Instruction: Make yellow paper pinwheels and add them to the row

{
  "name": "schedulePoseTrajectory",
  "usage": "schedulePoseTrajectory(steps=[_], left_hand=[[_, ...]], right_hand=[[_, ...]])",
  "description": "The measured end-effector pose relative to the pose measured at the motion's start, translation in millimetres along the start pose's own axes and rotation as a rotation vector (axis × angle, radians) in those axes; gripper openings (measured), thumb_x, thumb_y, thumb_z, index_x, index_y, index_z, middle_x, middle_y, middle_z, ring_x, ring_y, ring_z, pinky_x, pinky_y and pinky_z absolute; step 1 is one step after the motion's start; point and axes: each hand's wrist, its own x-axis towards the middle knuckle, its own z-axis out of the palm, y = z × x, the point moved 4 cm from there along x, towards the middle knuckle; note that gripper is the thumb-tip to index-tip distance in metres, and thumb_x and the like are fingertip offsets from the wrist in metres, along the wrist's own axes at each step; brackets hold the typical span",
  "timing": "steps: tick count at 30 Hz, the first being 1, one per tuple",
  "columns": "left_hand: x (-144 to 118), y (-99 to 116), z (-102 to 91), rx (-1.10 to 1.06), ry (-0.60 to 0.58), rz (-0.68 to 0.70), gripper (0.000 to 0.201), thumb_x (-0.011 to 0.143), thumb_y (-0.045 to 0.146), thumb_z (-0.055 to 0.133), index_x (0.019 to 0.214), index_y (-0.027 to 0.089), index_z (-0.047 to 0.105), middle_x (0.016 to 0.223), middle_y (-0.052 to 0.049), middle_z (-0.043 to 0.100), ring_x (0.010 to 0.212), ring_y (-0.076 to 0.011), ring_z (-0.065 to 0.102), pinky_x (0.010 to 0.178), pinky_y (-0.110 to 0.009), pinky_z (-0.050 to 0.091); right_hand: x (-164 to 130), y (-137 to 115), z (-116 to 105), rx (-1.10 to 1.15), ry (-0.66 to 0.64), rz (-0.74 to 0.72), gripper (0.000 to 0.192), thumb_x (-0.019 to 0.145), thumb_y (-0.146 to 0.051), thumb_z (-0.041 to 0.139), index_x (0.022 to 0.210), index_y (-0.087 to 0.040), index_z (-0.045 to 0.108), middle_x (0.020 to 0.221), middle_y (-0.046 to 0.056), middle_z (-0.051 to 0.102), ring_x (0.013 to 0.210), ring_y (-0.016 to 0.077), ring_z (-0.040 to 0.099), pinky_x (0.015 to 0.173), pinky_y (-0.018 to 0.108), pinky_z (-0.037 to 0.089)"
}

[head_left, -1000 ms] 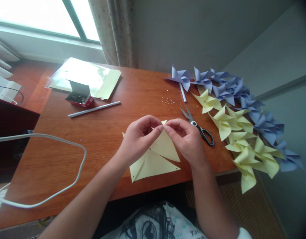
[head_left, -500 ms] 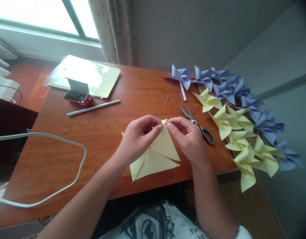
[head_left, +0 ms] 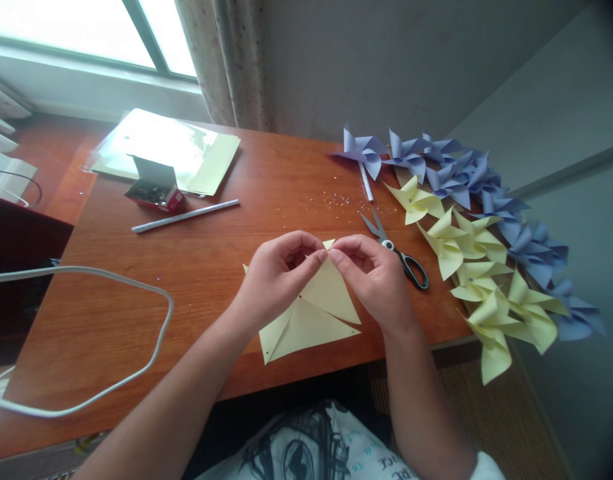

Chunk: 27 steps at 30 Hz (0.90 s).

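A pale yellow paper square [head_left: 311,317], cut along its diagonals into triangular flaps, lies on the wooden desk [head_left: 201,267] near its front edge. My left hand [head_left: 276,277] and my right hand [head_left: 374,277] meet above it, both pinching the tip of one flap with thumb and forefinger and holding it raised off the sheet. The fingertips almost touch each other. Black-handled scissors [head_left: 399,253] lie just right of my right hand.
Finished yellow pinwheels [head_left: 479,267] and blue pinwheels [head_left: 451,170] are heaped along the desk's right edge. A white stick [head_left: 186,215], a small red box of pins [head_left: 154,190], a plastic-sleeved paper stack [head_left: 166,150] and a looping white cable [head_left: 86,280] occupy the left. Tiny beads [head_left: 336,200] are scattered mid-desk.
Hardly anything differs: my fingertips shift slightly on the flap's tip, and the view drifts a little upward.
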Motion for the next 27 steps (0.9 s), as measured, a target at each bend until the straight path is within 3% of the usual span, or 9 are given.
schedulePoseTrajectory(steps=[10,18,27], left_hand=[[-0.6,-0.7,-0.7,0.034,-0.010,0.010,0.017,0.087,0.032,0.071,0.086,0.015,0.067,0.078,-0.003,0.065,0.070,-0.0131,0.056,0.062,-0.024,0.045],[-2.0,3.0,0.4,0.184,0.042,0.082,0.016,0.088,0.029,0.068,0.083,0.014,0.068,0.070,-0.001,0.062,0.062,-0.0105,0.051,0.054,-0.022,0.039],[-1.6,2.6,-1.5,0.167,0.062,0.101,0.014,0.089,0.029,0.067,0.085,0.016,0.068,0.074,-0.001,0.065,0.064,-0.0112,0.055,0.056,-0.022,0.043]], right_hand=[[-0.3,-4.7,0.6,-0.078,-0.011,-0.033,0.006,0.091,-0.026,0.067,0.089,-0.023,0.071,0.090,0.003,0.074,0.087,0.0200,0.071,0.081,0.034,0.058],[1.2,-12.4,1.7,-0.245,0.018,-0.099,0.007,0.085,-0.016,0.064,0.080,-0.020,0.067,0.080,0.000,0.070,0.076,0.0170,0.066,0.074,0.031,0.053],[-2.2,-3.2,0.1,-0.099,0.018,-0.021,0.008,0.090,-0.018,0.062,0.088,-0.021,0.069,0.088,0.001,0.072,0.083,0.0173,0.069,0.078,0.030,0.056]])
